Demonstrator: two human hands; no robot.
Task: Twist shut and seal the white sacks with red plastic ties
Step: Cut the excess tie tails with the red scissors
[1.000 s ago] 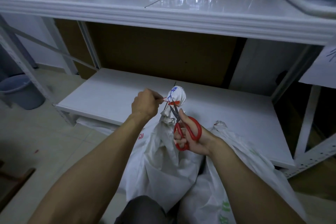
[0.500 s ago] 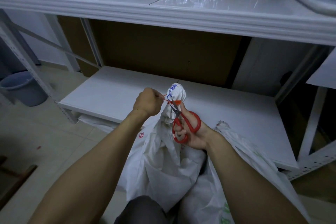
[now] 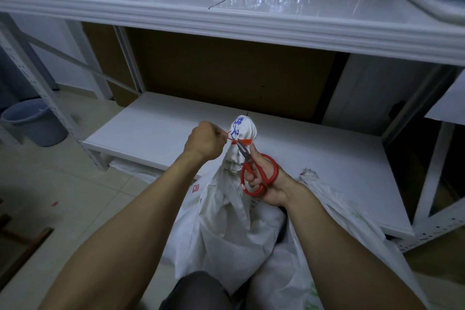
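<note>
Red scissors (image 3: 251,165) at the red tie (image 3: 242,141)
Left hand (image 3: 203,142) fingers clench its tail; right hand (image 3: 266,184) fingers grasp the scissors; white sack (image 3: 226,209) blue print illegible.

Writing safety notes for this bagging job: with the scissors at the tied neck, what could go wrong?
1. The tips of the scissors lie right at the red tie round the neck of the white sack; they might nick the sack or cut the loop.
2. The left hand grips the tie's tail close to the blades; a slip could catch its fingers.
</note>
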